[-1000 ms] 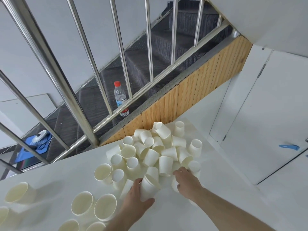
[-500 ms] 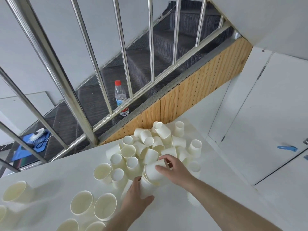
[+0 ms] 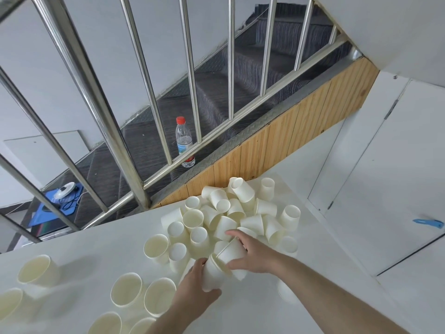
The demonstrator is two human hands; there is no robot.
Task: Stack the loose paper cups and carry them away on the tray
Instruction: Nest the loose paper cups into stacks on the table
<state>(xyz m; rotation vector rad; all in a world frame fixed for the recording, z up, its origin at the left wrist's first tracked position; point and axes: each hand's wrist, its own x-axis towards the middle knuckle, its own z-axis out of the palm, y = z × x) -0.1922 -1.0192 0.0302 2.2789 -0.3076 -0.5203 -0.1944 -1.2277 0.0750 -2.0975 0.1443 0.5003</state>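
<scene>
Nesting risks a jam: left hand point(image 3: 192, 289) grips the short cup stack point(image 3: 212, 273) just over the tabletop point(image 3: 84, 259), right hand point(image 3: 254, 257) grips the tilted paper cup point(image 3: 232, 253) at its mouth, and a crooked push could crush a rim or topple the loose cup pile point(image 3: 240, 213) behind.

On the bench point(image 3: 72, 242) a heap of loose cups point(image 3: 240, 213) lay at twelve o'clock from the hands. The left hand point(image 3: 195, 288) held a stack of cups point(image 3: 213, 273), and the right hand point(image 3: 255, 256), at two o'clock from it, held one cup point(image 3: 232, 251) at the stack's mouth. Bowls point(image 3: 127, 290) stood at nine o'clock. Behind the bench, past the railing point(image 3: 101, 112), a bottle point(image 3: 184, 141) stood on the stairs point(image 3: 216, 92) at twelve o'clock.
</scene>
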